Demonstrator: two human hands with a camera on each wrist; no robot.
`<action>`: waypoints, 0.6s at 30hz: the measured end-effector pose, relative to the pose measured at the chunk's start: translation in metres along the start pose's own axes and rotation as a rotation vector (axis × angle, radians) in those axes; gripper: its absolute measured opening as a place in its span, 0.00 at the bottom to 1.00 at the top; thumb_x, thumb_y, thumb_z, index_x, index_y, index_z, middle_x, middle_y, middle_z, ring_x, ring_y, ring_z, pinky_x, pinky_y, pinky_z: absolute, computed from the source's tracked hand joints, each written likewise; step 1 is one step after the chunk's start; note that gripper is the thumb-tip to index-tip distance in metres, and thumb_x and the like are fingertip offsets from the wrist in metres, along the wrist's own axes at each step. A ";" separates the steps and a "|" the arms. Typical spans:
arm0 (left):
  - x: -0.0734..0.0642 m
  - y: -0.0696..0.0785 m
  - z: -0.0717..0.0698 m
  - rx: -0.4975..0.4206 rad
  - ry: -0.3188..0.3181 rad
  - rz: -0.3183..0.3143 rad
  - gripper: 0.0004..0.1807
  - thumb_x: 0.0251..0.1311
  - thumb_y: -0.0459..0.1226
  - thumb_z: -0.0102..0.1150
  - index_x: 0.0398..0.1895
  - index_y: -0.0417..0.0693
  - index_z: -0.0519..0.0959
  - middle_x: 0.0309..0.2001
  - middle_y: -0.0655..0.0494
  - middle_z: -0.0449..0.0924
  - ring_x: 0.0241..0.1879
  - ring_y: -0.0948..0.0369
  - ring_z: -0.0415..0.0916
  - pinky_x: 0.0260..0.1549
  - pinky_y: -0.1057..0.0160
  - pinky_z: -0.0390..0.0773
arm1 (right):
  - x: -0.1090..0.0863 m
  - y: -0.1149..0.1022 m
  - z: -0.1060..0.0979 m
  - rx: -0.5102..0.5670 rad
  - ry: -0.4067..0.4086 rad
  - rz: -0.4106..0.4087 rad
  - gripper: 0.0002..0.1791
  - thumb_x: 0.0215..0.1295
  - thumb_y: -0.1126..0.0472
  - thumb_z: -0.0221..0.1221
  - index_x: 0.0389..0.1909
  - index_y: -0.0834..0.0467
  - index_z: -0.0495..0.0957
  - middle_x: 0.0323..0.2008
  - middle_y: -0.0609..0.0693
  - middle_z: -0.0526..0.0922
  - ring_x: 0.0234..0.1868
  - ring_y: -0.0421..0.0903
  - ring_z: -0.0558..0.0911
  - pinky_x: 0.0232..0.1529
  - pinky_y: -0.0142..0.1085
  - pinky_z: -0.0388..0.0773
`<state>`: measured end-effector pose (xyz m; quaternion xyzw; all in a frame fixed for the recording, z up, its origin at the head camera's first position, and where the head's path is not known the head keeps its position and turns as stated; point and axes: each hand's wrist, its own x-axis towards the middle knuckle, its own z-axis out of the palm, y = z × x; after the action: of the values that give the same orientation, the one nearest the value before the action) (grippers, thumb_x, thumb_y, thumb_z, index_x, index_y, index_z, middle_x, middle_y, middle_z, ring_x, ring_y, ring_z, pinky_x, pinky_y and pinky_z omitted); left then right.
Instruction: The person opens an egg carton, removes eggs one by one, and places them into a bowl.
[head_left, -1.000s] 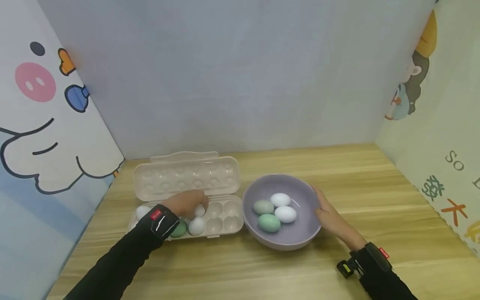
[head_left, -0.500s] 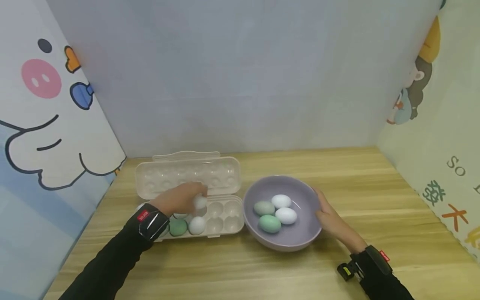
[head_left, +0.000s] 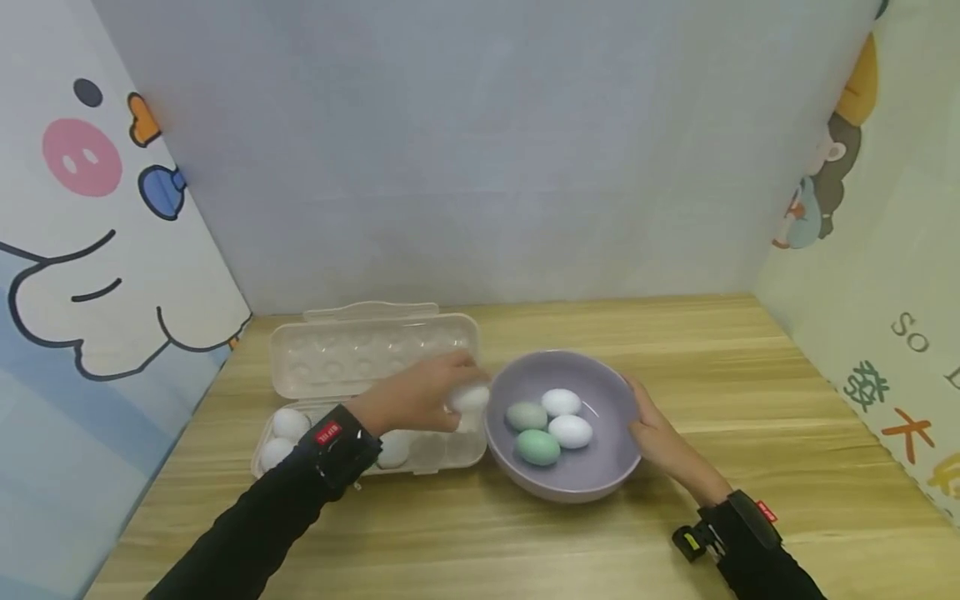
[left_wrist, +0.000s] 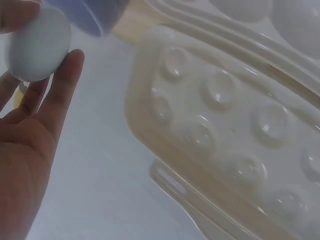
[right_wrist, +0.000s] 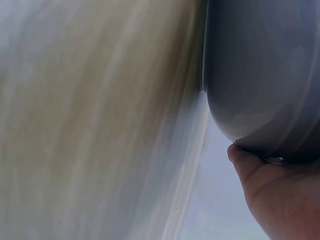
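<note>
My left hand (head_left: 416,396) pinches a white egg (head_left: 471,397) between thumb and fingers, over the right end of the egg carton (head_left: 465,454) and close to the bowl's left rim. In the left wrist view the egg (left_wrist: 40,47) sits at the fingertips. On the right, my right hand (head_left: 663,433) grips the rim of the purple bowl (head_left: 558,487). Inside the bowl lie two white eggs (head_left: 561,402), a grey-green egg (head_left: 527,415) and a green egg (head_left: 537,447). White eggs (head_left: 291,423) fill the carton's left end; my left arm hides its middle.
The carton's clear lid (head_left: 322,358) lies folded back behind it, near the rear wall (head_left: 487,167). Carton and bowl stand side by side on the wooden table (head_left: 465,542). Printed panels rise at left (head_left: 45,292) and right (head_left: 915,250).
My left hand has lifted a white egg out of its carton cup and carried it right, toward the bowl. The right hand stays on the bowl's rim.
</note>
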<state>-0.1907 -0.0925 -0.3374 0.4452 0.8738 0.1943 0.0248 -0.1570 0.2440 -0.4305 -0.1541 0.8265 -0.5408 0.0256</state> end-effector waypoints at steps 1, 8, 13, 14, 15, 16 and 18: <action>0.005 0.005 0.003 -0.017 -0.006 0.027 0.30 0.34 0.31 0.64 0.49 0.47 0.73 0.42 0.56 0.68 0.38 0.61 0.68 0.35 0.66 0.73 | 0.000 0.001 0.000 0.002 -0.002 0.003 0.38 0.51 0.78 0.36 0.66 0.63 0.40 0.65 0.69 0.43 0.63 0.68 0.47 0.57 0.62 0.50; 0.049 0.040 0.022 0.020 -0.088 0.178 0.25 0.39 0.37 0.66 0.46 0.51 0.73 0.40 0.59 0.66 0.37 0.63 0.67 0.35 0.70 0.70 | 0.000 0.003 0.000 0.022 0.001 0.006 0.38 0.50 0.78 0.35 0.66 0.61 0.41 0.65 0.68 0.45 0.62 0.68 0.50 0.54 0.61 0.56; 0.078 0.063 0.036 0.202 -0.151 0.265 0.24 0.37 0.41 0.69 0.43 0.54 0.75 0.37 0.62 0.68 0.35 0.66 0.67 0.33 0.71 0.69 | 0.000 0.006 -0.002 0.064 -0.014 -0.006 0.38 0.50 0.79 0.36 0.66 0.61 0.42 0.65 0.68 0.45 0.61 0.69 0.53 0.53 0.61 0.60; 0.083 0.066 0.040 0.245 -0.167 0.278 0.24 0.36 0.41 0.68 0.42 0.55 0.75 0.37 0.62 0.68 0.36 0.66 0.67 0.33 0.71 0.69 | 0.001 0.006 -0.002 0.062 -0.019 -0.013 0.38 0.50 0.78 0.36 0.66 0.61 0.41 0.65 0.69 0.45 0.61 0.69 0.52 0.53 0.61 0.59; 0.087 0.068 0.045 0.275 -0.185 0.287 0.23 0.35 0.40 0.68 0.41 0.56 0.76 0.35 0.63 0.68 0.35 0.67 0.66 0.33 0.71 0.69 | 0.001 0.007 -0.002 0.067 -0.024 -0.022 0.38 0.50 0.79 0.36 0.66 0.61 0.41 0.64 0.69 0.45 0.61 0.69 0.53 0.54 0.61 0.59; 0.091 0.070 0.049 0.305 -0.203 0.293 0.22 0.35 0.40 0.68 0.39 0.56 0.76 0.34 0.64 0.67 0.34 0.67 0.66 0.32 0.71 0.68 | 0.001 0.007 -0.003 0.072 -0.029 -0.031 0.38 0.50 0.79 0.36 0.66 0.61 0.41 0.64 0.69 0.46 0.61 0.69 0.53 0.54 0.61 0.59; 0.098 0.073 0.058 0.362 -0.242 0.302 0.19 0.36 0.41 0.67 0.37 0.58 0.76 0.33 0.65 0.67 0.33 0.67 0.66 0.30 0.70 0.68 | 0.002 0.008 -0.003 0.075 -0.035 -0.042 0.39 0.49 0.79 0.35 0.66 0.61 0.41 0.64 0.69 0.46 0.61 0.68 0.53 0.54 0.61 0.59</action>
<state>-0.1808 0.0418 -0.3515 0.5877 0.8086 -0.0181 0.0198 -0.1612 0.2489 -0.4361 -0.1797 0.8018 -0.5689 0.0347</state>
